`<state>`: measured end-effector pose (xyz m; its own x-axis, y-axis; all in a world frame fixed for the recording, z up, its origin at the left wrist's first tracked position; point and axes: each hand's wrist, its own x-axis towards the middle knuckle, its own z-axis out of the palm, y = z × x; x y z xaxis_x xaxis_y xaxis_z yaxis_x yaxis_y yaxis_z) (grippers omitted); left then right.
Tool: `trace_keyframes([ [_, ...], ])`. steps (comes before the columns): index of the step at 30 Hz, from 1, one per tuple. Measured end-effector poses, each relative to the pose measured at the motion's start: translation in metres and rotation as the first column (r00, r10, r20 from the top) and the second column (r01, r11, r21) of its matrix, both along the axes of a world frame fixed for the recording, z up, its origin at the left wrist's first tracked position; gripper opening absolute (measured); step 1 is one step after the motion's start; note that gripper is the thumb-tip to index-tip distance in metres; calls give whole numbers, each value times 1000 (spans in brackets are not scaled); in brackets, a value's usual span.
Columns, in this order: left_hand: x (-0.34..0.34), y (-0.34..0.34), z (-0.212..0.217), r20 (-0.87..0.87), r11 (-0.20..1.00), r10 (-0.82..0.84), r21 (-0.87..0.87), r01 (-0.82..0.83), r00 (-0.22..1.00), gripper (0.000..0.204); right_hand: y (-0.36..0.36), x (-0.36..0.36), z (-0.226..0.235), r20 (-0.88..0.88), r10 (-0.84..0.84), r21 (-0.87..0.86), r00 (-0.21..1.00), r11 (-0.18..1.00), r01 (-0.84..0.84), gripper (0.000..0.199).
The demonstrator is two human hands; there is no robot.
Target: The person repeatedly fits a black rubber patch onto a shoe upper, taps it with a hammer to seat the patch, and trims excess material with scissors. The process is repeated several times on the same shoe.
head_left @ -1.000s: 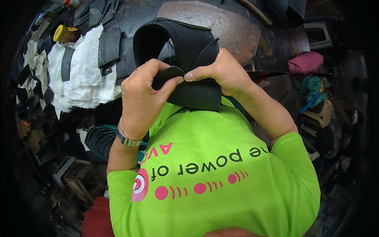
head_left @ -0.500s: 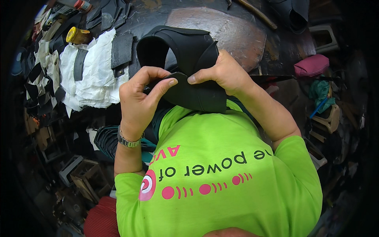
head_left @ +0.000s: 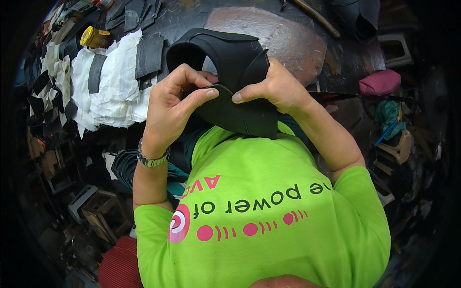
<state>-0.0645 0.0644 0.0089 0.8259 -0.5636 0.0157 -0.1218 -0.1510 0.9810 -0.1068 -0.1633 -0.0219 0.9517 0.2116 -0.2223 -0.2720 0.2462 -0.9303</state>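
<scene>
A black leather boot upper (head_left: 232, 60) is held up in front of my chest at the near table edge, its round opening turned to the left. My left hand (head_left: 180, 96) has thumb and bent fingers at the edge of the upper's lower flap, with the fingertips partly behind it. On the other side, my right hand (head_left: 276, 91) grips the upper, thumb pressed on its front near where the two edges meet. The right fingers are hidden behind the leather. A metal-banded watch (head_left: 153, 159) is on my left wrist.
White cloth (head_left: 115, 89) with dark leather pieces (head_left: 149, 57) lies left on the table. Behind it stands a yellow-lidded jar (head_left: 95, 37). A worn sheet (head_left: 283, 38) and a wooden handle (head_left: 317, 18) lie beyond. A pink pouch (head_left: 379, 83) is at right; another black upper (head_left: 357, 19) sits far right.
My left hand has shifted slightly, its bent index finger lifting back from the flap's edge while the thumb stays. The right hand keeps its grip, and the upper has barely moved.
</scene>
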Motion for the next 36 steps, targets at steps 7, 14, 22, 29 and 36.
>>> trace_keyframes([
  [7, 4, -2, -4, 29, 1000, 16, 14, -16, 999, 11, -1, 1, -1, -8, 19, -12, 1000, 1000, -19, 38],
  [14, 10, -1, -3, 6, 999, -6, 39, 5, 1000, 12, 1, -2, 3, 8, -14, 51, 1000, 999, 13, 40],
  [22, 7, -8, 12, -108, 1000, 11, -24, -13, 994, 14, 0, 1, 6, 60, 48, 67, 997, 996, -52, 39],
  [29, 14, 11, 30, 469, 998, -66, 40, 53, 881, 11, -32, 18, 84, 578, 368, -468, 728, 880, -73, 28],
  [36, 48, -30, -85, 588, 985, 149, -19, -170, 795, 28, -48, 71, 27, 756, 645, -572, 114, 564, 595, 32],
])
